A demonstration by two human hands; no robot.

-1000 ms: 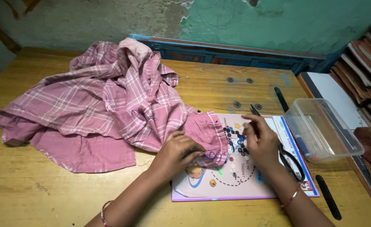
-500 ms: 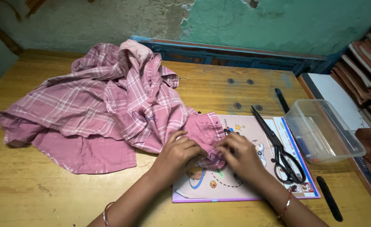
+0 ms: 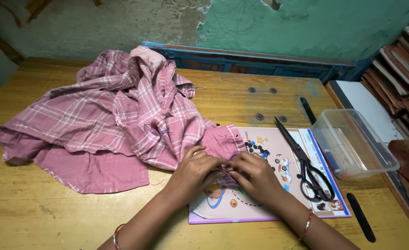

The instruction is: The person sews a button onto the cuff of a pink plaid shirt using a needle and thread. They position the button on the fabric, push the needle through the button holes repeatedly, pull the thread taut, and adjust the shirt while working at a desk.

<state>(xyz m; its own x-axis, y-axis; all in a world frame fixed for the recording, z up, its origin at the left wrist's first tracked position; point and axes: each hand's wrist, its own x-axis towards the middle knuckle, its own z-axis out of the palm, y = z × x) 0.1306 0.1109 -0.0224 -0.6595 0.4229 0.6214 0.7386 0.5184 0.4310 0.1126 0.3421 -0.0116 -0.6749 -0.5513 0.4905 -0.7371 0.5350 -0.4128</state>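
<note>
Crumpled pink plaid shirt [image 3: 121,120]

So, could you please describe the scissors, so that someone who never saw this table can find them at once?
Start at the wooden table and find the pink picture book lying flat to the right of the plaid shirt. The scissors lie on the book's right side, beside the clear plastic box. They alone have long dark blades and black loop handles, nearest the person.
</note>
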